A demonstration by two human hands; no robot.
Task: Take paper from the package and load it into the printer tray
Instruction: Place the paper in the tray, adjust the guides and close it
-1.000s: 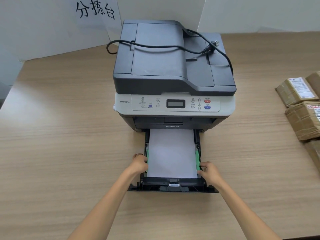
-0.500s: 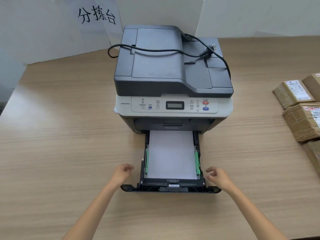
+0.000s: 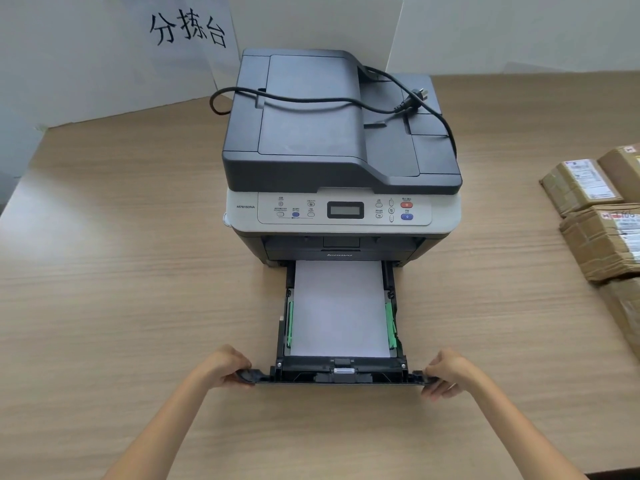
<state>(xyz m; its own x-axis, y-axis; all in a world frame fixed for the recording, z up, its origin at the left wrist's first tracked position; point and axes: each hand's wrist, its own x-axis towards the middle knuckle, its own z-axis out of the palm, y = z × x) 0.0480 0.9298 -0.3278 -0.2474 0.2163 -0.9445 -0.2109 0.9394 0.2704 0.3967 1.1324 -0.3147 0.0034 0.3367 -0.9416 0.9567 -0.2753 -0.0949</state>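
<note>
A grey and white printer [image 3: 341, 154] stands on the wooden table. Its black paper tray [image 3: 346, 375] is pulled out toward me, and a stack of white paper [image 3: 339, 306] lies flat in it between green side guides. My left hand [image 3: 225, 367] grips the left end of the tray's front panel. My right hand [image 3: 450, 370] grips the right end of the same panel. No opened paper package is in view.
A black power cord [image 3: 311, 100] with its plug lies loose on the printer's lid. Several brown taped parcels [image 3: 599, 237] sit at the table's right edge. White boards, one with black characters [image 3: 188, 29], stand behind the printer.
My hands left the green guides inside the tray, drew back outward, and now hold both ends of the tray's front panel. The tray and paper have not visibly moved.
</note>
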